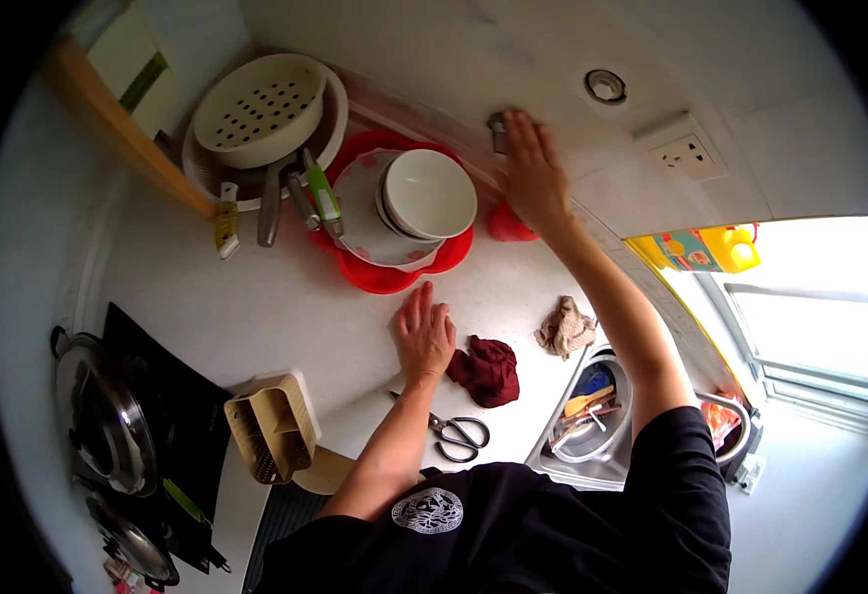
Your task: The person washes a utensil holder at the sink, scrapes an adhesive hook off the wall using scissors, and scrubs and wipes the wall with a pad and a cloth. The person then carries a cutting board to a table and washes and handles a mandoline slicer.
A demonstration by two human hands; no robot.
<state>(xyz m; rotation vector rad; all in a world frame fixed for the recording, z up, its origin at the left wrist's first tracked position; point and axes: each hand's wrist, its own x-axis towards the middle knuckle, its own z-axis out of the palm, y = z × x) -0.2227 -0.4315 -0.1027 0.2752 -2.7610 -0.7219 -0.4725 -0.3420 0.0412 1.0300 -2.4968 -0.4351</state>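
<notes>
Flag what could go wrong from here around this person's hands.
The left hand is near the stacked round white bowls; a bump might shift them. The right hand looks close to the small red rounded object, and could knock it. The black-handled metal scissors lie near the left forearm, so a careless move might nick it.

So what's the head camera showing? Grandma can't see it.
A person's right hand reaches toward the wall beside a grey object; the left hand is by a dark red cloth on a white counter. Stacked bowls and scissors are nearby.
</notes>
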